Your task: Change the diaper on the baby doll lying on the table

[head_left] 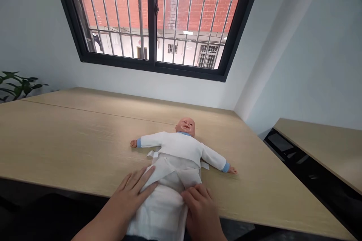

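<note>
A baby doll (181, 147) lies on its back on the table, head away from me and arms spread. It wears a white top with blue cuffs and collar. An unfastened white diaper (162, 211) lies under its hips, its front part stretched toward me over the table's near edge. One diaper tab (153, 154) sticks out at each side of the doll's waist. My left hand (132, 188) rests with fingers extended on the left side of the doll's white-covered leg and the diaper. My right hand (199, 203) has its fingers curled on the diaper's right edge.
The doll lies on a light wooden table (85, 139) that runs back to the wall under a barred window (152, 19). A green plant (19, 84) shows at the far left. Another wooden-topped table (325, 139) with a dark side stands at the right.
</note>
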Action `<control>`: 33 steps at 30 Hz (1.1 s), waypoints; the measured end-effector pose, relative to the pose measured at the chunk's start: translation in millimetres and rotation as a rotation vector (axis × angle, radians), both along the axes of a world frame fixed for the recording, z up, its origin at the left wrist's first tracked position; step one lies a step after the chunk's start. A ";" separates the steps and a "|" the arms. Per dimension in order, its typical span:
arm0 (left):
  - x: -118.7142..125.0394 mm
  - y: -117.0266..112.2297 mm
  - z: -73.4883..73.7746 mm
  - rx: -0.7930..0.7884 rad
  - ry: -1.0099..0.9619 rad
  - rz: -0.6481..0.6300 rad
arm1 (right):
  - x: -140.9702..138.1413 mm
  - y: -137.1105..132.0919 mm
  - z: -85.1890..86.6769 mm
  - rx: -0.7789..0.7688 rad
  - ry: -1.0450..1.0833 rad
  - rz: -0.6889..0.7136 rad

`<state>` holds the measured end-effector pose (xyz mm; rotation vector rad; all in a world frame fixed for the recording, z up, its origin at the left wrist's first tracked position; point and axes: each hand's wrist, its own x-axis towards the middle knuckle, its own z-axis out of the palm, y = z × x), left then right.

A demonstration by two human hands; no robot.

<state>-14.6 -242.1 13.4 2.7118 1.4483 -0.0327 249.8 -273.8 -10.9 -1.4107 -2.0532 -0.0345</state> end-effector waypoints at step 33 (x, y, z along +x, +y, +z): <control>46.4 81.7 30.1 -0.271 -0.992 -0.039 | 19.6 39.9 43.0 -0.135 0.642 0.035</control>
